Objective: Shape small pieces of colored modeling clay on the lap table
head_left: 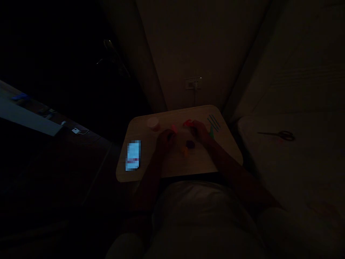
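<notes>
The scene is very dark. A small wooden lap table [151, 169] stands over my lap. My left hand [165, 139] rests on it with fingers curled near a pink lump [174, 128]. My right hand [199, 131] lies further right, fingers closed by a red piece [187, 123]; whether it grips that piece is too dim to tell. Between the hands lie a dark purple lump [190, 144] and an orange bit [185, 151]. Thin green and blue sticks [214, 123] lie by my right hand.
A lit phone [133, 155] lies at the table's left front. A small white-lidded pot [153, 123] sits at the back left. Scissors [280, 135] lie on the bed to the right. A wall socket [193, 84] with a cable is behind the table.
</notes>
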A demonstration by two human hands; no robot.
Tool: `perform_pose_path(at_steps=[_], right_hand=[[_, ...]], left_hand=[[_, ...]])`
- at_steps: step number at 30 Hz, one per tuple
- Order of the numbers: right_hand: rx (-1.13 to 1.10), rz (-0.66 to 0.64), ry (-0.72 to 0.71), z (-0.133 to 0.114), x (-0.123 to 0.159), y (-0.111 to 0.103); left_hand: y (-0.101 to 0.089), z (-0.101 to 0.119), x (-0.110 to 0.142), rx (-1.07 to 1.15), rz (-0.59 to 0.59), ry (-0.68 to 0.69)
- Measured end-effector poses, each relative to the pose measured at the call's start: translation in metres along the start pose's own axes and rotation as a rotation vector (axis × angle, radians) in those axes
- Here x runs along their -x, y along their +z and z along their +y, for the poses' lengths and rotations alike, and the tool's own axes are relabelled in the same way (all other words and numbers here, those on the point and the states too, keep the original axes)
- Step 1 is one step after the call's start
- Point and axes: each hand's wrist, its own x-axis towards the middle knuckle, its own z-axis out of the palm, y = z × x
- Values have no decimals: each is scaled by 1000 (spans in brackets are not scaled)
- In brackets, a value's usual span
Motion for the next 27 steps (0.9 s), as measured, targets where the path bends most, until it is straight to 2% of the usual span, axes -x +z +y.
perform_pose_path(at_steps=[3, 9, 15, 22, 27], right_hand=[[-171, 57, 56, -9, 2, 2], [-456, 99, 68, -21, 2, -2], [-692, 142, 201, -23, 2, -12], [-980, -44, 231, -30, 2, -20], [-1038, -2, 277, -31, 1, -16]], left_hand=[[0, -1, 0, 0, 5, -11], [0, -1, -1, -1, -2, -35], [0, 0, -1, -2, -14, -56], [1, -3, 0, 12, -21, -26], [1, -3, 0, 10, -10, -28]])
